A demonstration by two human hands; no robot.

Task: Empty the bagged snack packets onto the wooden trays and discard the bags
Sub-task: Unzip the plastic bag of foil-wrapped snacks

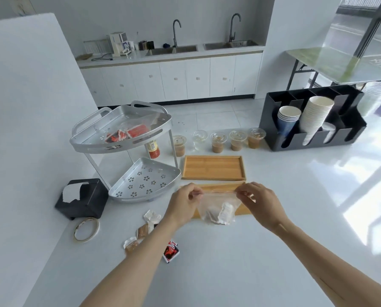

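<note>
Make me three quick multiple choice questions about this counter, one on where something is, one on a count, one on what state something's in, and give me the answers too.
1. Where does the bag of red packets lie?
A. top shelf of the metal rack
B. far wooden tray
C. beside the tape roll

2. How many lidded plastic cups stand behind the far wooden tray?
A. three
B. five
C. seven

3. How is the clear bag held?
A. lying flat, untouched
B. in one hand only
C. by its top edge in both hands

Answers: 1 A, it rests on the rack's upper tier. 2 B, five in a row. 3 C, left hand and right hand pinch the top.
</note>
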